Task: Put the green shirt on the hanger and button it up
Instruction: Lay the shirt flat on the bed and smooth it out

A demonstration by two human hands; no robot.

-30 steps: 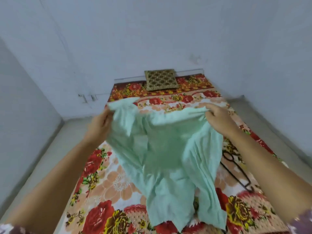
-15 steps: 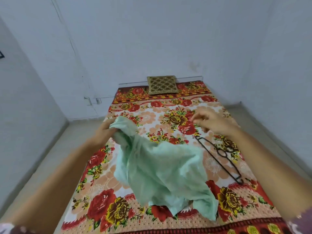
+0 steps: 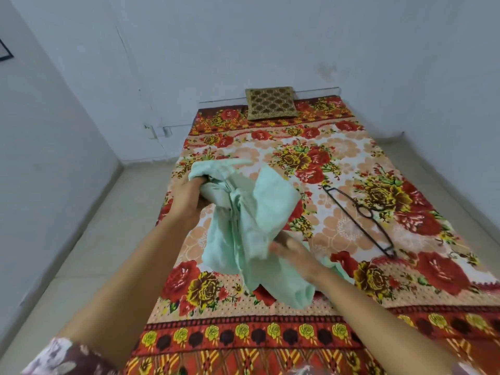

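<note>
The pale green shirt [image 3: 251,220] hangs bunched above the floral bed. My left hand [image 3: 186,198] grips its upper end, fingers buried in the cloth. My right hand [image 3: 295,253] is blurred at the shirt's lower middle, fingers stretched toward the fabric and touching it; a firm hold cannot be made out. The thin black hanger [image 3: 359,215] lies flat on the bedspread to the right of the shirt, apart from both hands.
The floral bedspread [image 3: 338,163] covers a low bed that runs away from me. A gold patterned cushion [image 3: 270,102] leans at the far end against the white wall. Pale floor borders the bed on the left and right.
My right hand let go of the shirt's top, passed near the hanger, then dropped to the shirt's lower middle. The shirt went from spread wide to bunched under my left hand.
</note>
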